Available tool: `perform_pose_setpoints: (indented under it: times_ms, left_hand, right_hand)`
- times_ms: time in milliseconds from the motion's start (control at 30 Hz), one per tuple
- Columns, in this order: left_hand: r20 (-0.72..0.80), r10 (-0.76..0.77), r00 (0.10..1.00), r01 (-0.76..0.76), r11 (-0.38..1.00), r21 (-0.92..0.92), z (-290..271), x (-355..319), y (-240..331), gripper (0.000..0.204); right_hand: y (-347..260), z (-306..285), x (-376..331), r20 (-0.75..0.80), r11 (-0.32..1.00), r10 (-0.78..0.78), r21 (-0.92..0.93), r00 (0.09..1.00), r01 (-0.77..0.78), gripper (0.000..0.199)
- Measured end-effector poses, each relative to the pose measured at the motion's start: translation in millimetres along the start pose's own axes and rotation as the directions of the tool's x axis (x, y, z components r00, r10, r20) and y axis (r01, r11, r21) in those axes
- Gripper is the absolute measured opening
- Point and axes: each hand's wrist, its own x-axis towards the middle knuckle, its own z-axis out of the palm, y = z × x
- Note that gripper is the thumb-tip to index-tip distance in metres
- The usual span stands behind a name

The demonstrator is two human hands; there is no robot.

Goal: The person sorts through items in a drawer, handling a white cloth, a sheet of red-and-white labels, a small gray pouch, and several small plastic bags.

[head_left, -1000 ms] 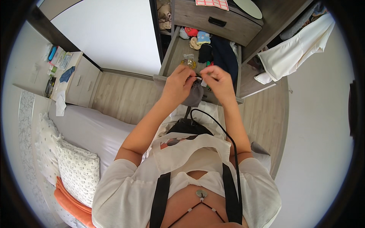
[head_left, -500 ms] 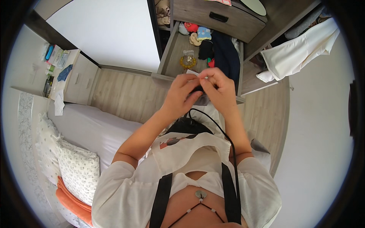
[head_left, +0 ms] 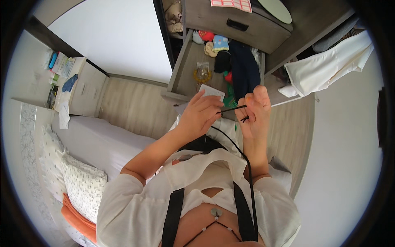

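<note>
A thin black cord (head_left: 232, 109) stretches taut between my two hands, in front of the open drawer (head_left: 175, 92). My left hand (head_left: 199, 117) is closed on its left end, back of the hand up. Palm up, my right hand (head_left: 255, 111) has its fingers curled on the other end, and a short dark tail of cord lies across the palm. Just beyond my left fingers shows a white card (head_left: 213, 92); whether I hold it or it lies at the drawer's edge, I cannot tell. In the drawer lie a yellow bead bracelet (head_left: 197, 79) and a small clear bag (head_left: 203, 68).
Rolled socks (head_left: 221, 43) and dark blue cloth (head_left: 243, 61) fill the drawer's back and right side. Above it juts a closed drawer (head_left: 236, 24). White cloth (head_left: 329, 61) hangs at right. A bed (head_left: 111, 133) with pillows (head_left: 84, 173) stands at left.
My hands were together at the fingertips; they have moved apart. The right hand has gone right and turned palm up, and the cord between them now shows.
</note>
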Motion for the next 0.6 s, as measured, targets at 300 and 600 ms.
perform_pose_setpoints:
  times_ms: [300,600]
  left_hand:
    - [-0.173,-0.459,0.871,0.262,0.733,-0.627,-1,8,-8,0.016]
    - [-0.290,-0.651,0.702,-0.052,0.359,-0.932,-23,38,12,0.027]
  right_hand:
    - [-1,-14,26,0.040,0.817,-0.054,-0.572,0.998,0.067,0.050]
    - [43,-13,-4,0.221,0.498,0.261,-0.864,0.940,0.065,0.074]
